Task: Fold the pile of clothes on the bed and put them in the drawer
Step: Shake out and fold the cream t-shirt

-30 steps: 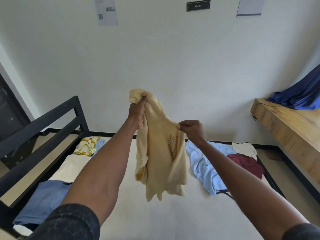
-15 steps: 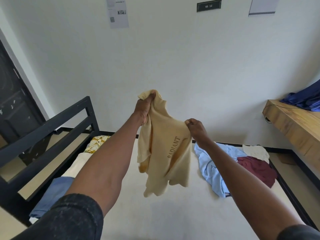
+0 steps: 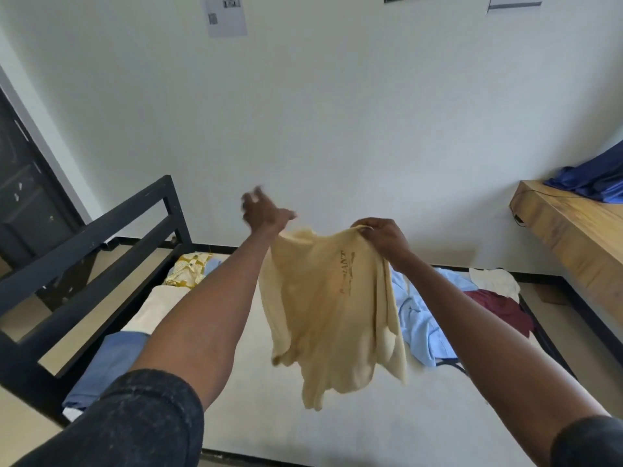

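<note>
A pale yellow T-shirt [image 3: 330,308] with dark lettering hangs in the air over the bed [image 3: 337,426]. My right hand [image 3: 382,235] pinches its upper edge. My left hand [image 3: 264,212] is blurred, raised beside the shirt's left top corner, fingers spread, holding nothing; the cloth drapes against its wrist. On the mattress lie unfolded clothes: a light blue shirt [image 3: 421,315], a maroon garment [image 3: 495,308] and a white one [image 3: 494,281] on the right. No drawer is in view.
Along the bed's left side lie a blue denim piece [image 3: 108,362], a cream piece [image 3: 158,308] and a yellow patterned piece [image 3: 187,271]. A black metal bed rail [image 3: 91,244] runs at left. A wooden counter [image 3: 580,237] with dark blue cloth [image 3: 593,180] stands at right.
My left hand has let go of the shirt's top and opened, dropping lower. The shirt now hangs from my right hand and has sagged down and to the right.
</note>
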The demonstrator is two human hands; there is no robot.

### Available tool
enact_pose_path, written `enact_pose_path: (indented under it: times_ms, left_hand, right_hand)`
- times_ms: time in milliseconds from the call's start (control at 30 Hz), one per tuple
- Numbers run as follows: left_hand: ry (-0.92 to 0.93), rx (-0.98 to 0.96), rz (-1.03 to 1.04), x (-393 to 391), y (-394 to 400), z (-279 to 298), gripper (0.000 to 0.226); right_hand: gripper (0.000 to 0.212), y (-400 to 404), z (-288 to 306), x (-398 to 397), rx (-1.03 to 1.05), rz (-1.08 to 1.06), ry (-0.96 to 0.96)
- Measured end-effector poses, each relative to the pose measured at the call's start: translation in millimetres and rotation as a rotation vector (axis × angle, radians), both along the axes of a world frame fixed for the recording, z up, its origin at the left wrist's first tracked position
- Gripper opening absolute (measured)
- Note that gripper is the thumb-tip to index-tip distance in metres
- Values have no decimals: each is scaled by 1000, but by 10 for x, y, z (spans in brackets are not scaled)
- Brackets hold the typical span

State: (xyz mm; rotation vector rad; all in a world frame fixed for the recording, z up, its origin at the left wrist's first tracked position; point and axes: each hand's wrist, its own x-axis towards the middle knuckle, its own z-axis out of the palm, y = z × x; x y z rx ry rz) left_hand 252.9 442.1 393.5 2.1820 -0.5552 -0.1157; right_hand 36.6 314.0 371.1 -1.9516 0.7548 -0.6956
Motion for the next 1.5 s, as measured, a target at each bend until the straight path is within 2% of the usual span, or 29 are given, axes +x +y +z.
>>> enact_pose_path:
  times_ms: [33,67,100,133,233,333,433,533,567,633,700,733,800,867,933,1000,1100,1200,1300,1400,1433,1500]
  left_hand:
    - [-9,-83,-272,-87,-43,-30,80]
    - [71,-93,-535,-235,-82,-49,68]
    - [172,-36,-724,-400,-93,-85,57]
    - [239,19,-828,-527,-117,-129,49]
    - [342,47,-856,-740,-221,-348,32]
    - [328,85,-835,-827,-257,-539,25]
    - [133,232,-839,-948,-337,-590,27]
    - [-17,290,-843,-1011,-460,-577,34]
    - [7,257,-834,-1029,-500,-563,37]
    - [200,93,-820,-1048,-521,-544,50]
    - [438,-66,-817,-1109,-546,-531,60]
    - [504,-83,-830,-1153,-568,-515,61]
    - [459,67,-877,-1172,-622,-485,56]
    - [259,377,-917,-1170,-663,-450,48]
    - [89,624,-873,-1104,-679,-453,37]
    - [-7,694,-761,-988,-676,-508,36]
    - [-30,655,-597,-893,-618,-591,48]
    - [-28,624,-544,-883,-536,-640,57]
    - [72,334,-535,-877,-429,-702,62]
    - [200,54,-461,-818,-311,-820,52]
    - [239,39,-458,-789,-283,-836,45]
    - [273,138,-532,-667,-221,-838,43]
  right_hand:
    - [23,29,21,13,-19,49,7]
    - [23,53,42,22,-45,90,23]
    - [22,60,52,28,-71,132,48]
    - [22,64,77,27,-93,169,70]
    - [18,-17,149,-35,-203,202,153]
    - [12,-166,192,-226,-343,136,272]
    - [16,-289,155,-445,-367,80,327]
    - [22,-394,133,-639,-343,138,478]
    - [23,-453,133,-721,-341,187,580]
    - [20,-550,126,-865,-368,276,804]
    - [17,-667,60,-1035,-418,225,960]
    - [17,-728,13,-1123,-442,161,987]
    - [16,-823,-97,-1246,-470,54,959]
    - [17,-948,-178,-1350,-480,-1,875]
    - [18,-1061,-185,-1454,-416,-17,779]
    - [19,-1135,-185,-1568,-311,-6,697]
    - [23,-1150,-233,-1665,-172,-3,520]
    - [26,-1140,-341,-1638,-53,-90,308]
    - [18,-1187,-472,-1557,38,-145,211]
    - [38,-1226,-531,-1476,78,-86,200]
    - [41,-1234,-516,-1473,72,-37,255]
    - [30,-1306,-480,-1443,115,130,422]
